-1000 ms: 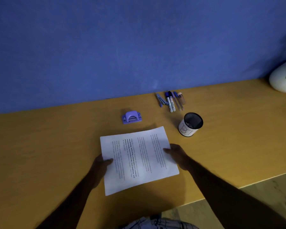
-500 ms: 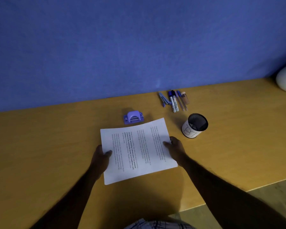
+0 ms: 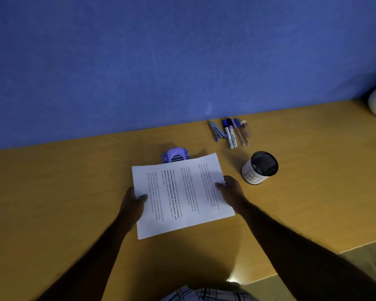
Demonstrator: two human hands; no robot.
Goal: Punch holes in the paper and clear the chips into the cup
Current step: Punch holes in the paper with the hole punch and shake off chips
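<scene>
Both hands [image 3: 132, 203] have slid the paper [image 3: 180, 194] forward, its far edge now overlapping the hole punch [image 3: 175, 155].

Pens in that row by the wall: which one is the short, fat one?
The tan stick at the right end of the row. It is stubby and brownish; the pens and markers left of it are longer and slimmer.

Matt white paper [image 3: 182, 194], smooth wood-look desk [image 3: 63, 192], purple plastic hole punch [image 3: 175, 154], black mesh cup [image 3: 261, 167].
</scene>
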